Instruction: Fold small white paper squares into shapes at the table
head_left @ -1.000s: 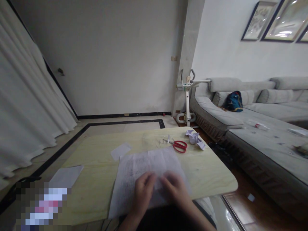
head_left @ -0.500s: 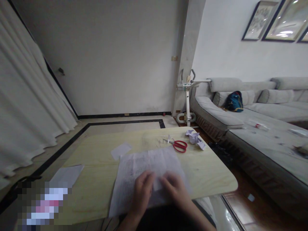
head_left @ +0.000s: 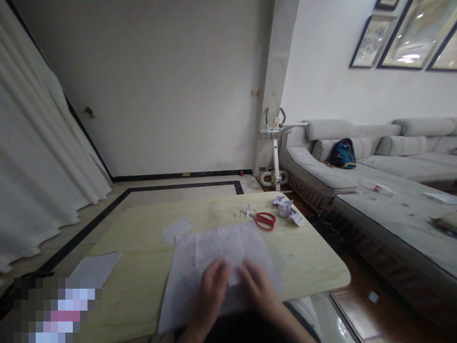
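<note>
- We see the sheet (head_left: 198, 255) lying on the near side of the table (head_left: 135, 257), its lower left corner reaching the near edge; dark print shows on its left half.
- We see the left hand (head_left: 215, 281) over the middle of the sheet, fingers curled in.
- We see the right hand (head_left: 256, 281) just beside it, over the sheet's right part, its fingers bent toward the left hand.
- The two hands are apart, a narrow gap between them; both are blurred, and we cannot tell whether either one grips paper.
- Past the sheet's top left corner we find a slip (head_left: 177, 229), lying flat.
- Near the sheet's top right corner we have the scissors (head_left: 255, 216), red handles to the right, blades to the left among small scraps (head_left: 249, 208).
- Right of the scissors we see crumpled paper (head_left: 284, 208), near the table's far right corner.
- At the table's left side we see more paper (head_left: 97, 268), partly covered by a pixelated patch.
- Beyond the table, to our right, stands a sofa (head_left: 378, 214) with a backpack (head_left: 343, 154) on it.
</note>
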`<state>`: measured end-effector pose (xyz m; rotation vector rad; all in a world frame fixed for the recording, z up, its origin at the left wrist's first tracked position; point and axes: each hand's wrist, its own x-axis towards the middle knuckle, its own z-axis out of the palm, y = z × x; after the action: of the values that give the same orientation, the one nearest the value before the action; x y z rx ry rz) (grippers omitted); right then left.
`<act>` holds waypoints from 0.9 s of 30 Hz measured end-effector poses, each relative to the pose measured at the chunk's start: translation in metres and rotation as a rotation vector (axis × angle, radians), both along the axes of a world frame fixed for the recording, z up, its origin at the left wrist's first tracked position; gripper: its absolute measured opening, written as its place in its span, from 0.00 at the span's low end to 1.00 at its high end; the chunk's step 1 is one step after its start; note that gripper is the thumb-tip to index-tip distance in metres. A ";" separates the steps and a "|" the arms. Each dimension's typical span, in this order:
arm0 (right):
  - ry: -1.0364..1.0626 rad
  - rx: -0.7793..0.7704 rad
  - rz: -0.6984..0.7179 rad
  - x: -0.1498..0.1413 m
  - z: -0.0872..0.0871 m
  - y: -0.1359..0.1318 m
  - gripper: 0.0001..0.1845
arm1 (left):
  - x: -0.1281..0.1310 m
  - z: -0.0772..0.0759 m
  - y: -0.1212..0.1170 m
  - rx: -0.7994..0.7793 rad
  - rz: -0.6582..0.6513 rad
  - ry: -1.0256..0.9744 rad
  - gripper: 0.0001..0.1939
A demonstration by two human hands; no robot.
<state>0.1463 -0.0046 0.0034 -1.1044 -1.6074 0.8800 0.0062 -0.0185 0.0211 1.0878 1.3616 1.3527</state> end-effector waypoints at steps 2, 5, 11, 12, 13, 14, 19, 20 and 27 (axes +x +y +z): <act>0.024 -0.023 -0.006 0.000 0.001 0.001 0.26 | 0.001 0.000 -0.001 0.003 0.008 0.018 0.18; 0.007 -0.060 0.005 -0.001 0.004 0.002 0.27 | 0.001 0.002 -0.002 -0.030 0.011 0.045 0.17; -0.080 -0.041 0.006 -0.001 0.006 -0.002 0.29 | 0.001 0.003 -0.004 -0.099 0.061 0.052 0.17; -0.078 -0.038 -0.003 -0.001 0.006 -0.003 0.30 | 0.001 0.003 -0.003 -0.089 0.049 0.054 0.16; -0.070 -0.036 -0.011 0.000 0.007 -0.003 0.30 | 0.001 0.003 -0.003 -0.078 0.030 0.058 0.16; -0.057 -0.038 -0.017 0.000 0.007 -0.003 0.30 | 0.001 0.003 -0.003 -0.070 0.009 0.060 0.16; 0.023 -0.127 -0.031 0.000 0.010 -0.002 0.28 | 0.001 -0.002 -0.002 -0.116 0.008 0.065 0.17; 0.041 -0.138 -0.028 0.000 0.011 -0.001 0.28 | 0.000 -0.004 -0.002 -0.127 0.041 0.062 0.18; 0.109 -0.173 0.060 0.003 0.016 -0.002 0.20 | -0.002 -0.013 -0.004 -0.161 0.037 0.022 0.22</act>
<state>0.1490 -0.0063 0.0198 -1.1113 -1.5027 1.1175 0.0040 -0.0224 0.0076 0.9767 1.4861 1.2378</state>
